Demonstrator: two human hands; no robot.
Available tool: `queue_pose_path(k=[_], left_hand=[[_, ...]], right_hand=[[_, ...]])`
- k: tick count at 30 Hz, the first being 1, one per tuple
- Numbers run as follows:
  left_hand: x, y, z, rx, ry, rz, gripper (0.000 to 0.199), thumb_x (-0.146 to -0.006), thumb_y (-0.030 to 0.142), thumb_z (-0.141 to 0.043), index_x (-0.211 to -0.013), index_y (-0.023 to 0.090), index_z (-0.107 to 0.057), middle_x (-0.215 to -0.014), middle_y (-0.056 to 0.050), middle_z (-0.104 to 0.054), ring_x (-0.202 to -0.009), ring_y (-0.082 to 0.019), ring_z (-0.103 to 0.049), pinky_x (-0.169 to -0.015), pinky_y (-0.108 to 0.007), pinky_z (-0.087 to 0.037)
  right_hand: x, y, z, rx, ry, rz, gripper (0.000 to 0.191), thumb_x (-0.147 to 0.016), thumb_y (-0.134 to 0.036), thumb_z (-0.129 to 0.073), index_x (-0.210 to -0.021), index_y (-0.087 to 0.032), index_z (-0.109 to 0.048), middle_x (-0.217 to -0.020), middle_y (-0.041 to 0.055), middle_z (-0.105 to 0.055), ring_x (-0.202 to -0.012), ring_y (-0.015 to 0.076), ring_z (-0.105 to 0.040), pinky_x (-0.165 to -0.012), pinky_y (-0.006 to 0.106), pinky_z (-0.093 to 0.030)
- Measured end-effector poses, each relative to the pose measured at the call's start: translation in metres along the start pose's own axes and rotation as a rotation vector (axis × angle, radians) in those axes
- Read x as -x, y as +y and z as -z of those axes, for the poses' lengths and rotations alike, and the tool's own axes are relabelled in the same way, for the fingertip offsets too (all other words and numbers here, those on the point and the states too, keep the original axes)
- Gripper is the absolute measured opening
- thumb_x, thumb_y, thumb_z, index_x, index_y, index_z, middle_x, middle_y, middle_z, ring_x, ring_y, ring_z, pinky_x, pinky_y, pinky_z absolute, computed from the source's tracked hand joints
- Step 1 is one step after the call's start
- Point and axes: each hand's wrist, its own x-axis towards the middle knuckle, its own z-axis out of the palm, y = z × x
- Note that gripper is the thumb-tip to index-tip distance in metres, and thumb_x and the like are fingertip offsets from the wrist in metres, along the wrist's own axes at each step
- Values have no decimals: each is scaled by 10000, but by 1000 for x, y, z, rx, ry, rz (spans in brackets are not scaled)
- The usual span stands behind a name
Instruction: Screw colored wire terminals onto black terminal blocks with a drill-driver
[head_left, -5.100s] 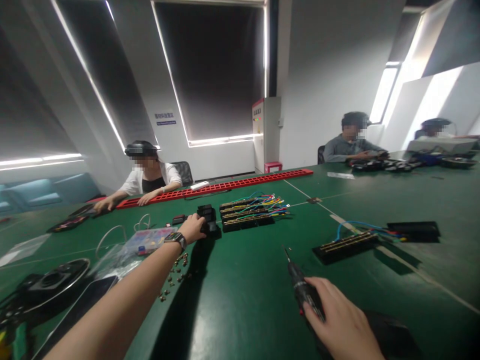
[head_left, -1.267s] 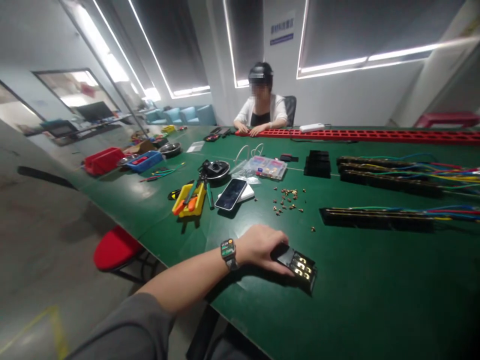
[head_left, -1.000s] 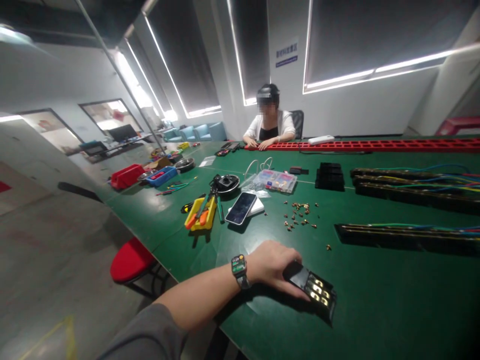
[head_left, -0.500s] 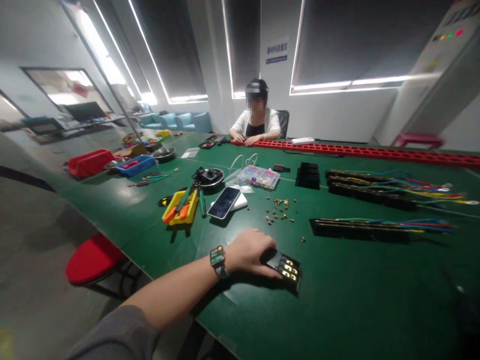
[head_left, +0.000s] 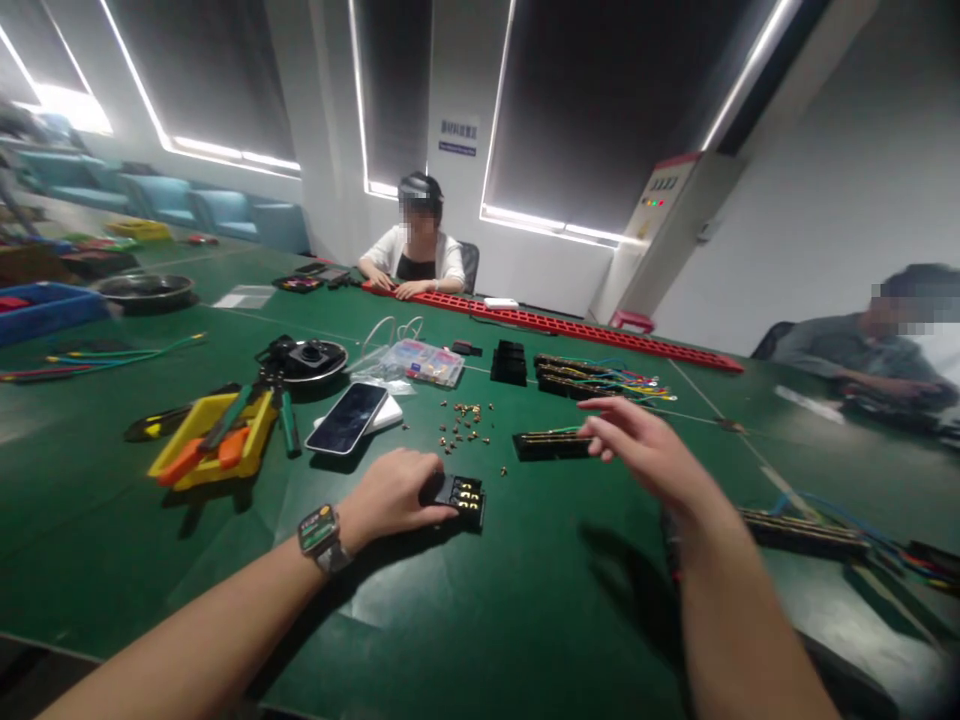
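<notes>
My left hand [head_left: 397, 492] is closed around one end of a black terminal block [head_left: 468, 496] with brass contacts, held low over the green table [head_left: 480, 640]. My right hand [head_left: 634, 445] hangs above the table with its fingers apart and nothing in them. Behind its fingertips lies a long black strip [head_left: 547, 445] with brass rails, partly hidden by the hand. Several small brass screws [head_left: 466, 412] are scattered beyond the terminal block, and a single screw [head_left: 504, 471] lies nearer to it.
On the left are a yellow tray [head_left: 259, 440] of tools, a phone [head_left: 349, 418] and a round dish [head_left: 330, 372]. A parts box [head_left: 424, 362] and wired strips [head_left: 574, 378] stand farther back. One person [head_left: 416, 245] sits opposite, another [head_left: 877, 345] at right.
The view has swung to the right. My right hand has come into view above the table, while my left hand still holds the terminal block.
</notes>
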Motion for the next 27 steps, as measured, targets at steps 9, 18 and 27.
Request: queue_pose_path(k=[9,18,27], left_hand=[[3,-2,-4,-34,20,22,525,-914,699,-691,-1045,200,-594,-886,-57,-707,-783,-236,-654,-673,-320,-377],[1,-4,-3,-16,-50,48,525,-928,699,-671,-1065,200,-580,-884,-67,-710,-777,-257,-665,-678,-348,-405],[0,0,2,8,44,15,626,-905,656,-729,-1249,150,-600,-1073,-130,-679,-983,-319,-635,-827,-435,-510]], right_hand=[[-17,3,-82,339,-90,-470,555,-1044,-641,-500,-1269,-199,-749,-1496,256,-562,-1439,435,-498,-1102,687,-427],[-14,20,-46,542,-120,-718,711,-915,-569,-742,-1396,-67,-592,-1387,298,-615,-1306,428,-603,-993,511,-544],[-4,35,-44,395,-191,-738,405,-1020,-379,-709,-1362,-171,-640,-1384,126,-650,-1184,283,-677,-993,505,-593]])
